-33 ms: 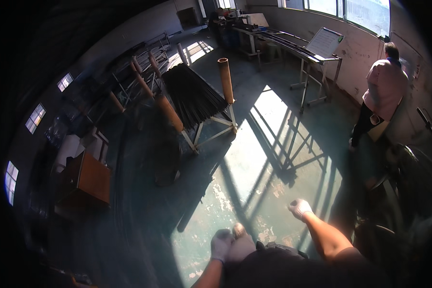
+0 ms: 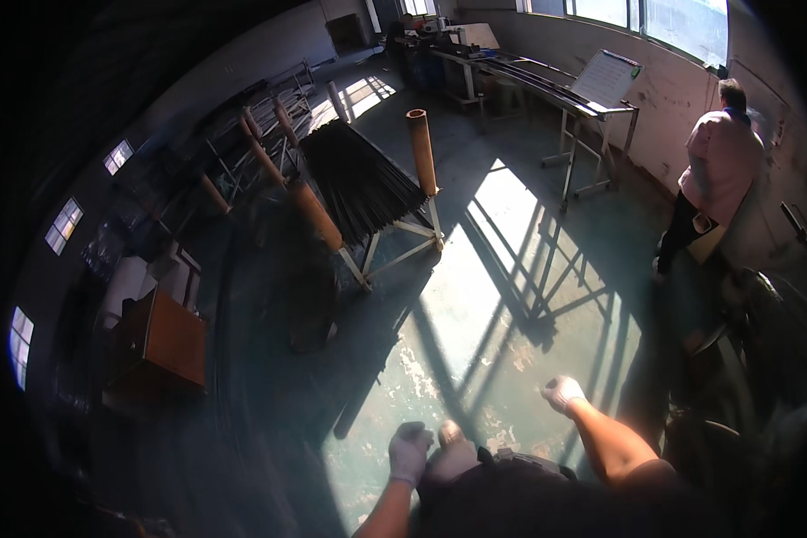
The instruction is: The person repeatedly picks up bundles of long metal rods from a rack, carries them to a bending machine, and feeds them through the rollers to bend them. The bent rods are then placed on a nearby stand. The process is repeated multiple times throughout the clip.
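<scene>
My left hand (image 2: 410, 451), in a pale glove, hangs beside my leg at the lower middle. Its fingers curl inward, and no object shows in them. Just right of it, the tip of my shoe (image 2: 450, 434) shows on the floor. Over the sunlit floor to the right is my right hand (image 2: 562, 394), also gloved and loosely closed, with nothing visible in it. Neither hand touches anything. Ahead, beyond both hands, a rack (image 2: 368, 266) with pale legs and upright brown tubes (image 2: 422, 152) carries a bundle of long black bars (image 2: 354, 175).
A person (image 2: 723, 161) in a pink top stands by the right wall. A long table (image 2: 529, 72) bears bars and a whiteboard (image 2: 606, 78). A brown cabinet (image 2: 172, 341) stands left. Dark equipment (image 2: 735, 359) is close on the right. Green floor paint (image 2: 439, 350) is peeling.
My left hand has shifted slightly left and looks brighter, farther from the shoe. My right hand stays almost in place. The rack and the person have barely moved in view.
</scene>
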Tool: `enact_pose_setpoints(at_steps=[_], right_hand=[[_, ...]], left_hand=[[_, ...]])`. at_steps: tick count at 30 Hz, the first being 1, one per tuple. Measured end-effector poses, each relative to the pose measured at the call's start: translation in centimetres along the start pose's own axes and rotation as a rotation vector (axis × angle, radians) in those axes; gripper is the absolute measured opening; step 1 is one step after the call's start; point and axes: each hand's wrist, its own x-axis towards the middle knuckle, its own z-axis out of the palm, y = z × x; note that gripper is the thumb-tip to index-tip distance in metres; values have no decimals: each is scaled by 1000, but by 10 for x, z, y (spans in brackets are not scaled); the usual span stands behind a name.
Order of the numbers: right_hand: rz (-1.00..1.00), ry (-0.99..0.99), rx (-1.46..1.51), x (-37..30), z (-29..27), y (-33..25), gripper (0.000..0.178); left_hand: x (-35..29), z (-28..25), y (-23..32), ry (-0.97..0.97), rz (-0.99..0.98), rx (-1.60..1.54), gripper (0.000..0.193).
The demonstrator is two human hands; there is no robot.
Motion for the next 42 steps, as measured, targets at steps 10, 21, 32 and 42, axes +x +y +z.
enact_pose_setpoints(at_steps=[10, 21, 32, 42], right_hand=[[218, -235, -170, 177, 39, -97, 44], [-118, -33, -64, 555, -15, -481, 61], [-282, 412, 0, 887, -5, -773, 101], [-25, 11, -153, 942, 17, -822, 55]], left_hand=[[338, -105, 316, 182, 367, 254, 25], [770, -150, 478, 488, 564, 790, 36], [1035, -176, 531, 688, 12, 1097, 39], [1069, -148, 526, 768, 18, 1308, 33]])
